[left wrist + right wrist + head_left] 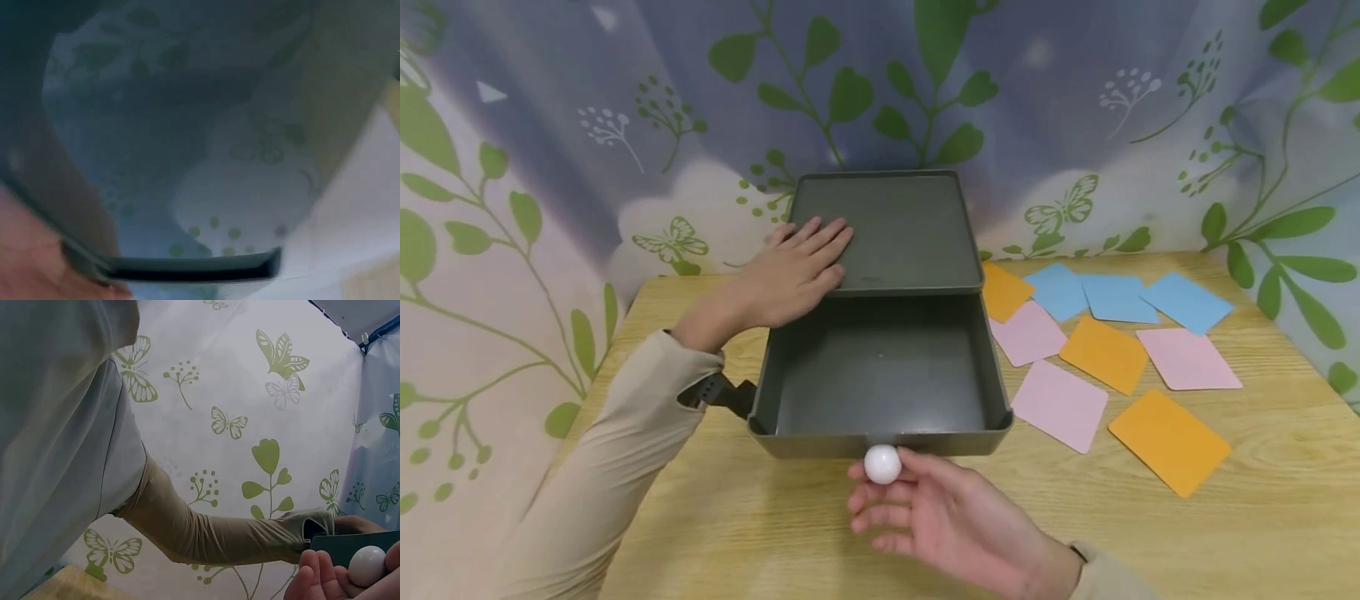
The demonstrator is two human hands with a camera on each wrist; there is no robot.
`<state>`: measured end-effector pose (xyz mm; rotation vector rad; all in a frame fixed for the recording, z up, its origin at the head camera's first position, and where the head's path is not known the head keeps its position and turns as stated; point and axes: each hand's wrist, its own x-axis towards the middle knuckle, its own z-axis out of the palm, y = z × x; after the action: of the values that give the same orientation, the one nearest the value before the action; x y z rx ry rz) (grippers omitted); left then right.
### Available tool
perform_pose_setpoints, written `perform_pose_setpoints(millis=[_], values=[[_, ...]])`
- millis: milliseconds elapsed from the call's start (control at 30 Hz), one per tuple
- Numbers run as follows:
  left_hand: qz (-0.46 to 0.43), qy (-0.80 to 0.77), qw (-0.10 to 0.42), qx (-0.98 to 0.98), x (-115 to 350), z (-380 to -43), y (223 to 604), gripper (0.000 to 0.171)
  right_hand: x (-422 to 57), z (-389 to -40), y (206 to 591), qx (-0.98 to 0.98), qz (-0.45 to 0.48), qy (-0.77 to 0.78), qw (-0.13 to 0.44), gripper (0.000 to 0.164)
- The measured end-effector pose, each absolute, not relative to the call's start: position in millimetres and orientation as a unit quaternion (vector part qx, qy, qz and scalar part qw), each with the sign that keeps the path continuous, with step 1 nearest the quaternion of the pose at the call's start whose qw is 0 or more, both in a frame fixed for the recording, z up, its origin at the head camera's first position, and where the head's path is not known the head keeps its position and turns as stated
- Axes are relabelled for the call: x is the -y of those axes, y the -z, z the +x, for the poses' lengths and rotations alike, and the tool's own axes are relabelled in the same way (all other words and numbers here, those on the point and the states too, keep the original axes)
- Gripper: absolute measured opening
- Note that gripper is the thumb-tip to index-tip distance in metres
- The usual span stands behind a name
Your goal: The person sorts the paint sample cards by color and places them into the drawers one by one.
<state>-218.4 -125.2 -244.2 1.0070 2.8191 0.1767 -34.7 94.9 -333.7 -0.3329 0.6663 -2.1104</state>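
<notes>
My right hand (951, 517) pinches a small white ball (882, 464) between thumb and fingers, just in front of the near wall of a dark grey box (880, 444). The same ball (367, 566) shows at the lower right of the right wrist view, among the fingers (319, 575). On the box's lid (895, 225) my left hand (790, 275) lies flat, its fingers spread toward the far right. That lid overlaps the back of the box in the head view, leaving the front part uncovered. Glossy dark plastic (187, 162) fills most of the left wrist view.
Several square cards lie right of the box on the wooden table (715, 517): orange (1170, 443), pink (1060, 406) and blue (1120, 297), some overlapping. A patterned curtain (925, 100) rises behind the table and along both sides.
</notes>
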Motion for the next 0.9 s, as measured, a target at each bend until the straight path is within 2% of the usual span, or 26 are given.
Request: perform_pose_setpoints(millis=[200,333,467,567,667,900], values=[[0.353,-0.082,0.095,-0.927,131.6,-228.5,241.1,0.061,-130.5,-36.7,351.6,-0.348,-0.207,0.818,0.409,0.044],[0.357,-0.099,0.094,-0.924,132.2,-231.7,241.5,0.061,-182.4,-39.3,361.4,-0.547,-0.214,0.732,0.346,0.036],[0.361,-0.105,0.088,-0.923,132.0,-239.1,241.7,0.062,-237.2,-46.0,364.2,-0.774,-0.184,0.549,0.257,0.033],[0.364,-0.102,0.081,-0.922,131.6,-245.7,241.7,0.062,-270.7,-56.8,365.6,-0.885,-0.128,0.406,0.189,0.039],[0.369,-0.099,0.075,-0.921,130.6,-249.8,242.7,0.062,-297.3,-68.3,365.9,-0.94,-0.061,0.298,0.157,0.05],[0.371,-0.09,0.052,-0.923,127.8,-247.3,247.7,0.06,-340.1,-82.3,375.5,-0.974,0.001,0.162,0.158,0.074]])
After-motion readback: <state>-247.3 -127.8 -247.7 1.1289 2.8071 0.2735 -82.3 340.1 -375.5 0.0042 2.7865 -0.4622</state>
